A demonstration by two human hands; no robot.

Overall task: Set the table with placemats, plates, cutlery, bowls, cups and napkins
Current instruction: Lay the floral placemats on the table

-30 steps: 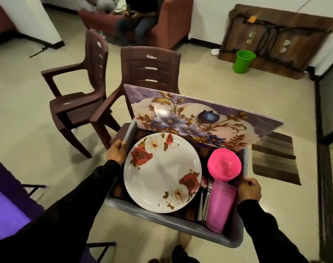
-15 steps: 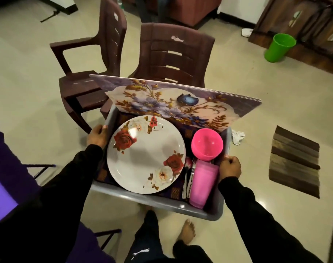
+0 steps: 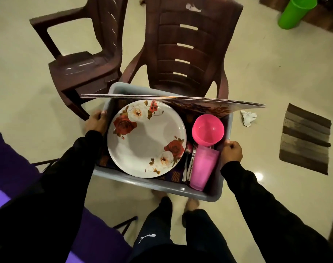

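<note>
I carry a grey plastic tub above the floor. My left hand grips its left rim and my right hand grips its right rim. Inside lies a white plate with red and white roses. To its right sit a pink bowl and a pink cup on its side, with cutlery between plate and cup. Floral placemats stand on edge at the tub's far side. Dark patterned cloth lies under the plate.
Two brown plastic chairs stand just beyond the tub. A purple-covered surface lies at the left. A striped floor mat, a crumpled white paper and a green bucket are on the floor at the right.
My view has tilted further down, so the chairs look closer and the placemats now show edge-on. Both hands keep their grip on the tub rims.
</note>
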